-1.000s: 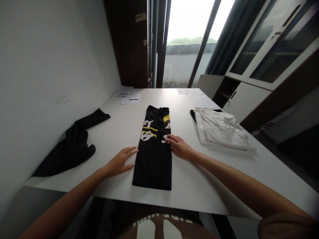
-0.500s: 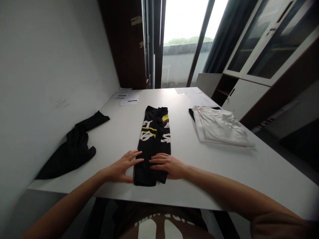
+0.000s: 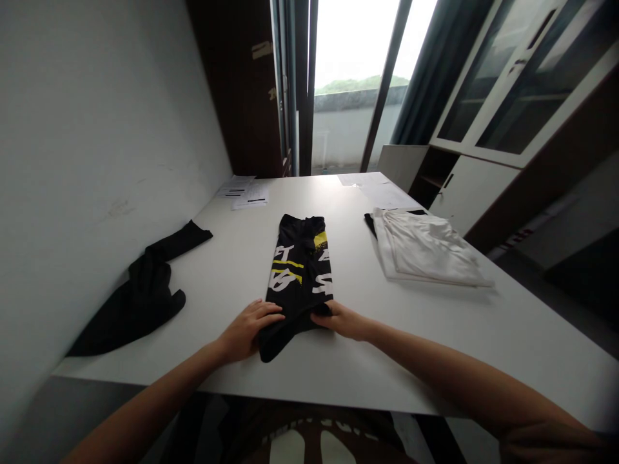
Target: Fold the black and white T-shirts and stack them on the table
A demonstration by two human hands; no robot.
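Note:
In the head view a folded black garment (image 3: 300, 283) with white lettering and yellow bands lies lengthwise on the white table (image 3: 367, 361). Its near end is bent, with the right part of the edge raised off the tabletop. My right hand (image 3: 342, 320) grips that near right edge, fingers curled over the cloth. At the near left edge my left hand (image 3: 251, 327) has its fingers on top of the fabric, while its thumb is hidden. What kind of garment it is I cannot tell for sure.
A crumpled black garment (image 3: 149, 290) lies along the wall on the left. On the right is a stack of folded white cloth (image 3: 425, 248) with something black under it. Papers (image 3: 251, 193) lie at the far left, and sheets (image 3: 382, 191) at the far right.
Both hands have closed on the garment's near end. Its right near edge has come up and away from me, and the bottom now slants. The side garments have stayed put.

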